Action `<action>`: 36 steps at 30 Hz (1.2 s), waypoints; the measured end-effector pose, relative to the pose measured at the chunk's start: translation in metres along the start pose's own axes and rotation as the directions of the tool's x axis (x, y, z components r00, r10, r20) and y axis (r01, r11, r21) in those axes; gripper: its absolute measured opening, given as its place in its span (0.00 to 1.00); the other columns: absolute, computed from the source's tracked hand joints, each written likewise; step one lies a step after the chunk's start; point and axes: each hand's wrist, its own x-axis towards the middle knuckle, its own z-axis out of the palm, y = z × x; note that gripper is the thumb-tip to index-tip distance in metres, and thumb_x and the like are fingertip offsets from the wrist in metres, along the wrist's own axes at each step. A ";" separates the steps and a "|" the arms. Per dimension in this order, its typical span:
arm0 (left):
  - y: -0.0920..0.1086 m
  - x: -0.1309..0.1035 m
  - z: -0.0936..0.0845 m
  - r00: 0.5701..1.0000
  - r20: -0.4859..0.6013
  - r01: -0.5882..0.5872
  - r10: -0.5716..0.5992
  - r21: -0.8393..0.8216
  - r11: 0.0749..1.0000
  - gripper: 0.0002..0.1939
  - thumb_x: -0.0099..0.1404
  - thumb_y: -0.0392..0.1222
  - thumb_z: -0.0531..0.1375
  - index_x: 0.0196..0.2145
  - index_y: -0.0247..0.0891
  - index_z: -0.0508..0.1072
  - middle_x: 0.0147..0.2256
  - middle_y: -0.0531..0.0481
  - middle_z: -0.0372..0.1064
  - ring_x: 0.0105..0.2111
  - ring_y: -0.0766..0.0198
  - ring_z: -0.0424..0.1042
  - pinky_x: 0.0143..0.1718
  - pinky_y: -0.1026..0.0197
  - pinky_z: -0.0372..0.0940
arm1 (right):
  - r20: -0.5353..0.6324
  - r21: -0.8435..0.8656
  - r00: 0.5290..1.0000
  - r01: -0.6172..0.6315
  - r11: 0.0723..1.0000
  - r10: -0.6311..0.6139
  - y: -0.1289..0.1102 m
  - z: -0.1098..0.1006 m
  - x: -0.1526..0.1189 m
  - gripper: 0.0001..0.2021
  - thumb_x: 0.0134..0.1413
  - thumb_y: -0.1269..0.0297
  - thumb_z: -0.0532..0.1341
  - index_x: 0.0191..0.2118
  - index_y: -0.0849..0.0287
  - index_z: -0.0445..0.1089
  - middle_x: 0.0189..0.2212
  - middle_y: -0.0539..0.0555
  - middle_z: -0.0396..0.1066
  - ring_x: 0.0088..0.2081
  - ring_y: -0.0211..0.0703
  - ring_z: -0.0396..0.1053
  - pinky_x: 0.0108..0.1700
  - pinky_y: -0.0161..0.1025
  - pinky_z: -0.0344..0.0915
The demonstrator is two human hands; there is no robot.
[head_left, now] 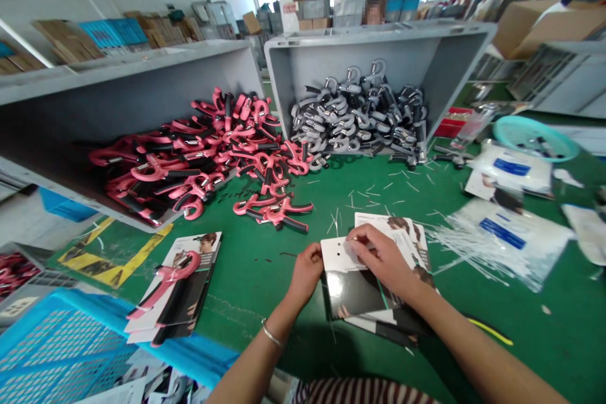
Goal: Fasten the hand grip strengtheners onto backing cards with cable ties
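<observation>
My left hand (308, 271) is closed on the left edge of a printed card (348, 287), which is white at the top with small punched holes and dark below. Over the card's upper part, my right hand (379, 259) has its thumb and fingers pinched together beside the holes; what they hold is too small to make out. More printed cards (421, 243) lie beneath and behind this one. Farther left, a pink and black hand grip exerciser (173, 284) rests on a small stack of cards (208, 252). Loose white cable ties (374, 192) are scattered beyond my hands.
A grey bin on its side (227, 53) spills pink grip exercisers (265, 164); another bin (279, 76) holds grey ones (360, 113). Bags of cable ties (525, 227) and a turquoise bowl (506, 129) stand right. A blue crate (61, 341) sits lower left. One person (374, 9) is behind.
</observation>
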 end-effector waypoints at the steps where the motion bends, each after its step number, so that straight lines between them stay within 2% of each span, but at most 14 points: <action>1: 0.001 -0.006 -0.005 0.999 0.038 0.015 -0.017 0.033 0.999 0.05 0.56 0.40 0.64 0.29 0.36 0.74 0.27 0.53 0.70 0.26 0.66 0.66 0.31 0.65 0.62 | -0.016 0.030 1.000 -0.022 0.999 0.022 0.000 -0.001 0.000 0.06 0.65 0.62 0.54 0.41 0.55 0.66 0.37 0.53 0.70 0.38 0.44 0.68 0.41 0.40 0.64; 4: 0.005 -0.027 -0.018 0.980 0.198 -0.013 -0.013 0.131 0.991 0.06 0.60 0.40 0.62 0.32 0.36 0.78 0.31 0.49 0.72 0.31 0.63 0.68 0.35 0.63 0.62 | -0.023 0.033 0.999 -0.028 0.999 0.029 0.001 -0.002 0.000 0.05 0.64 0.63 0.56 0.39 0.55 0.67 0.35 0.52 0.68 0.36 0.42 0.66 0.39 0.39 0.62; 6: 0.008 -0.035 -0.020 0.971 0.235 -0.092 0.048 0.179 0.980 0.08 0.62 0.40 0.61 0.36 0.37 0.79 0.34 0.49 0.72 0.35 0.61 0.69 0.40 0.62 0.63 | -0.003 -0.001 1.000 -0.031 1.000 0.031 0.002 0.000 0.003 0.04 0.63 0.64 0.56 0.39 0.56 0.67 0.34 0.51 0.68 0.34 0.41 0.65 0.37 0.38 0.60; 9: 0.007 -0.030 -0.010 0.978 0.113 -0.196 0.174 0.224 0.955 0.08 0.63 0.38 0.60 0.35 0.39 0.80 0.34 0.49 0.71 0.37 0.61 0.69 0.42 0.62 0.62 | 0.023 -0.062 0.999 -0.043 0.997 0.045 0.002 0.001 0.009 0.03 0.62 0.66 0.56 0.38 0.56 0.67 0.32 0.50 0.67 0.31 0.39 0.64 0.36 0.37 0.58; 11: 0.002 -0.020 0.001 0.973 0.020 -0.228 0.228 0.187 0.956 0.08 0.61 0.37 0.61 0.35 0.39 0.81 0.37 0.48 0.72 0.41 0.60 0.69 0.46 0.60 0.62 | 0.055 -0.109 0.997 -0.042 0.993 0.048 0.000 0.002 0.013 0.03 0.62 0.67 0.56 0.38 0.56 0.67 0.30 0.49 0.67 0.31 0.39 0.64 0.35 0.36 0.57; 13: -0.004 -0.008 0.012 0.979 -0.019 -0.201 0.203 0.071 0.977 0.09 0.59 0.38 0.63 0.38 0.39 0.81 0.40 0.47 0.74 0.43 0.58 0.70 0.49 0.58 0.63 | 0.095 -0.178 0.994 -0.029 0.984 0.047 -0.002 0.002 0.017 0.03 0.61 0.67 0.56 0.37 0.56 0.67 0.29 0.47 0.67 0.29 0.38 0.64 0.34 0.35 0.56; 16: -0.014 0.000 0.019 0.994 0.008 -0.109 0.110 -0.064 0.992 0.13 0.58 0.39 0.63 0.41 0.37 0.80 0.37 0.46 0.77 0.39 0.57 0.73 0.45 0.56 0.66 | 0.111 -0.290 0.992 -0.017 0.957 0.052 -0.004 0.005 0.020 0.02 0.59 0.68 0.57 0.37 0.55 0.67 0.27 0.46 0.67 0.28 0.37 0.63 0.32 0.34 0.54; 18: -0.018 -0.002 0.019 0.996 0.013 -0.087 0.088 -0.080 0.993 0.13 0.57 0.39 0.63 0.41 0.35 0.80 0.34 0.47 0.77 0.37 0.57 0.74 0.43 0.56 0.67 | 0.091 -0.324 0.994 -0.025 0.946 0.058 -0.005 0.007 0.021 0.02 0.59 0.68 0.57 0.38 0.55 0.66 0.27 0.46 0.67 0.27 0.37 0.62 0.32 0.34 0.53; 23: -0.014 -0.008 0.014 0.998 -0.021 -0.054 0.051 -0.133 0.990 0.14 0.56 0.39 0.65 0.41 0.35 0.79 0.36 0.47 0.78 0.38 0.57 0.75 0.43 0.57 0.67 | 0.054 -0.327 0.996 -0.051 0.944 0.072 -0.003 0.011 0.022 0.04 0.60 0.68 0.56 0.39 0.56 0.65 0.28 0.47 0.67 0.27 0.38 0.63 0.32 0.34 0.53; 25: -0.011 -0.007 0.016 0.999 -0.031 -0.033 0.027 -0.188 0.982 0.14 0.54 0.38 0.67 0.40 0.35 0.78 0.36 0.48 0.78 0.38 0.58 0.75 0.42 0.59 0.67 | 0.075 -0.323 0.996 -0.016 0.946 0.042 -0.002 0.010 0.021 0.05 0.61 0.69 0.54 0.40 0.56 0.66 0.31 0.48 0.69 0.30 0.39 0.66 0.34 0.35 0.55; 28: -0.006 -0.002 0.019 0.999 -0.032 -0.021 0.011 -0.312 0.950 0.19 0.50 0.36 0.70 0.41 0.36 0.75 0.36 0.50 0.77 0.35 0.62 0.74 0.40 0.62 0.66 | 0.175 -0.301 0.983 0.106 0.948 -0.055 -0.001 0.005 0.019 0.09 0.62 0.72 0.52 0.40 0.56 0.69 0.37 0.51 0.71 0.38 0.41 0.68 0.41 0.36 0.58; 30: -0.002 0.000 0.018 1.000 -0.017 -0.012 0.006 -0.397 0.918 0.21 0.51 0.37 0.70 0.43 0.37 0.72 0.37 0.50 0.76 0.33 0.64 0.74 0.37 0.65 0.65 | 0.237 -0.291 0.967 0.166 0.942 -0.097 -0.002 0.001 0.016 0.09 0.62 0.71 0.53 0.42 0.56 0.70 0.39 0.52 0.71 0.41 0.42 0.68 0.44 0.37 0.58; 33: 0.004 -0.003 0.012 1.000 0.023 0.004 0.007 -0.455 0.890 0.17 0.59 0.43 0.66 0.44 0.35 0.72 0.39 0.46 0.75 0.35 0.63 0.74 0.38 0.64 0.65 | 0.251 -0.322 0.963 0.181 0.929 -0.101 -0.003 -0.001 0.012 0.06 0.60 0.66 0.60 0.42 0.56 0.69 0.39 0.52 0.70 0.41 0.43 0.67 0.43 0.37 0.58; 36: 0.010 -0.006 0.003 0.999 0.032 -0.016 0.029 -0.341 0.940 0.16 0.64 0.48 0.60 0.45 0.34 0.72 0.40 0.44 0.74 0.37 0.61 0.73 0.38 0.62 0.65 | 0.234 -0.353 0.966 0.187 0.917 -0.107 -0.003 0.001 0.011 0.04 0.62 0.63 0.61 0.38 0.56 0.70 0.37 0.51 0.70 0.40 0.43 0.67 0.40 0.37 0.58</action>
